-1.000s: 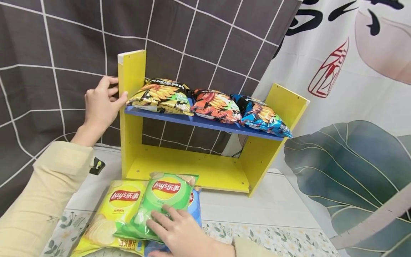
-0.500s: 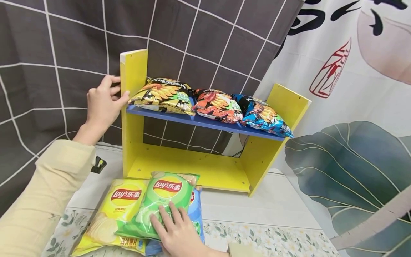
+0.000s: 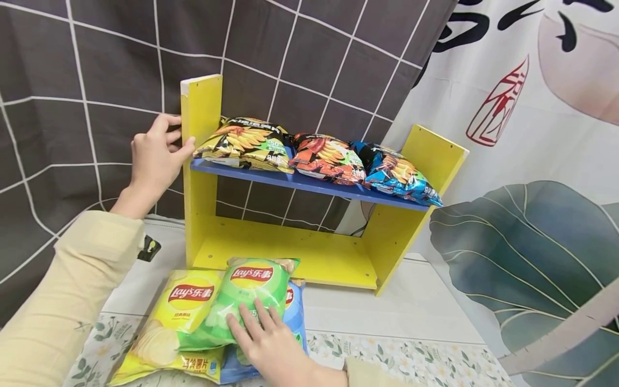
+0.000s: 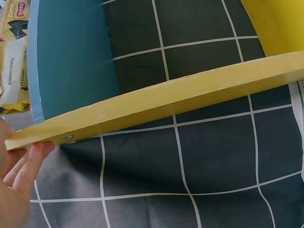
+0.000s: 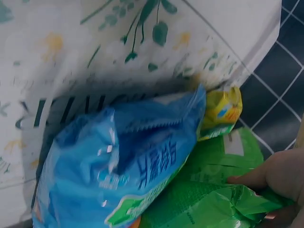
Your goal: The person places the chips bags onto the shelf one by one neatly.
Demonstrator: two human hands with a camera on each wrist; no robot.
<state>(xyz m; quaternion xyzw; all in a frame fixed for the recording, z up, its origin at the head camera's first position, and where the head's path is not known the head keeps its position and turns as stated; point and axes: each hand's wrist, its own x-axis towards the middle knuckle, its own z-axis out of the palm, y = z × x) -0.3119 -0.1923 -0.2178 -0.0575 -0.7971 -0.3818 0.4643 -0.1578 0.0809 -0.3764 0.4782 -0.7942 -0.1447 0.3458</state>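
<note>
Gripping the yellow side panel [image 3: 199, 185] between thumb and fingers of the left hand [image 3: 156, 161]. Pinching the green Lay's bag [image 3: 244, 301] in the right hand [image 3: 273, 346] with spread fingers

One left hand [image 3: 157, 158] and one right hand [image 3: 273, 344] are showing, making two hands. Two sleeves [image 3: 99, 236] are showing too. One gold bag [image 3: 246, 141], one red bag [image 3: 329, 158] and one shiny blue bag [image 3: 398, 174] are sitting on one blue board [image 3: 300, 183], making three. One yellow bag [image 3: 171, 325], one green bag [image 3: 251, 293] and one light blue bag [image 3: 295, 314] are showing lower down, making three more, so six bags are showing in all. One shelf [image 3: 290, 250] is standing here, and two side walls [image 3: 203, 121] are holding up its board. Two big cloths [image 3: 121, 70] are hanging behind.
</note>
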